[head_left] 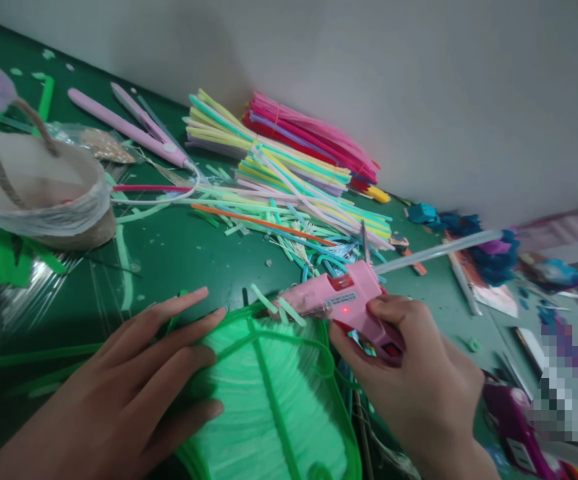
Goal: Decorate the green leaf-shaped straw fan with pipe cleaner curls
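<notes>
A green leaf-shaped piece point(239, 413), edged and veined with fuzzy green pipe cleaners, lies at the bottom middle. My left hand point(139, 380) rests on its left edge with fingers spread. My right hand point(413, 373) grips a pink hot glue gun point(343, 300), whose red light is lit. The gun's nozzle end is at the leaf's top edge, and small light-green scraps point(291, 312) lie over it, hiding the tip. A long clear glue stick point(439, 252) sticks out of the back of the gun.
Bundles of pastel pipe cleaners point(269, 153) and pink ones point(313, 137) lie along the wall among cut scraps. At left stand a basket point(73, 213) with a twine handle and a pink flat iron point(129, 127). A magenta glue gun point(511, 420) lies at lower right.
</notes>
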`<move>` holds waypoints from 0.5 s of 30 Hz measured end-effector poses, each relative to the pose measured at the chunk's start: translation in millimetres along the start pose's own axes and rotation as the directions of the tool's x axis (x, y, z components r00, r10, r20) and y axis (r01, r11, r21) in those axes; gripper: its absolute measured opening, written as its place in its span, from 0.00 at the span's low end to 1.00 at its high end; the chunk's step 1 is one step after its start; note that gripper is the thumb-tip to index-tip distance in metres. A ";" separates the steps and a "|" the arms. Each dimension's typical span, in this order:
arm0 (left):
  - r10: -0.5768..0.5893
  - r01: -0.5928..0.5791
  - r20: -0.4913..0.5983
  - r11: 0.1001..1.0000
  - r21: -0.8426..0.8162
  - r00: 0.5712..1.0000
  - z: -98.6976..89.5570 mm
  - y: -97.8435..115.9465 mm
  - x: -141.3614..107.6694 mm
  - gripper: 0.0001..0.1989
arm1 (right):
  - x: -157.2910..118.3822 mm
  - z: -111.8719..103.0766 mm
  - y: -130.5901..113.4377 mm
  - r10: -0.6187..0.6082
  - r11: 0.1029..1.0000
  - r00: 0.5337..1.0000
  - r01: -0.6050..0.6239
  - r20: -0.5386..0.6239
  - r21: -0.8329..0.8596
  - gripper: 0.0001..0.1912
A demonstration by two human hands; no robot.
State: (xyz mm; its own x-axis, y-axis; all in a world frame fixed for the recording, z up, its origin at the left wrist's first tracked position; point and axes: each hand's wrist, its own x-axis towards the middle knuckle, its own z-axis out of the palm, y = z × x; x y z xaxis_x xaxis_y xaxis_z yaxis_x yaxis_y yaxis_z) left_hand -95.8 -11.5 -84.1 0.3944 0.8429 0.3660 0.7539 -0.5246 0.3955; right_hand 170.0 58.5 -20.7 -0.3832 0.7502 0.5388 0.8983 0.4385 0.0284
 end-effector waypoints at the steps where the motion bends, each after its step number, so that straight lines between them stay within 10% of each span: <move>1: -0.006 0.006 -0.002 1.000 -0.002 1.000 -0.7 0.5 0.7 0.13 | -0.9 -1.0 0.4 -0.002 1.000 1.000 0.002 0.002 -0.002 0.09; 6: 0.001 -0.001 -0.018 1.000 -0.002 1.000 -0.8 -0.8 1.5 0.12 | -1.0 -7.5 3.7 0.193 0.981 0.981 -0.193 0.009 0.012 0.14; 9: 0.030 -0.029 -0.012 0.999 0.030 0.999 0.3 -2.9 0.6 0.13 | 4.9 -8.2 16.3 0.433 0.865 0.894 -0.449 0.119 0.225 0.17; 12: 0.022 -0.021 -0.004 0.999 0.049 1.000 -2.1 -2.6 1.1 0.15 | 9.6 -7.4 44.8 0.515 0.701 0.807 -0.591 0.289 0.399 0.16; 15: -0.002 0.003 -0.016 0.999 0.049 1.000 -7.0 -0.8 2.6 0.16 | 7.2 -12.9 83.2 0.515 0.730 0.825 -0.565 0.234 0.385 0.14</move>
State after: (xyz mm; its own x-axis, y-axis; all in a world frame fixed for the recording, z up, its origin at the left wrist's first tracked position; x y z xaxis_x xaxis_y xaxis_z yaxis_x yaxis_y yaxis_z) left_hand -99.1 -9.7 -77.6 0.3845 0.8418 0.3789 0.7799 -0.5158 0.3547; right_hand 244.8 94.0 -3.7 0.0958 0.9603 0.2622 0.7895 0.0871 -0.6075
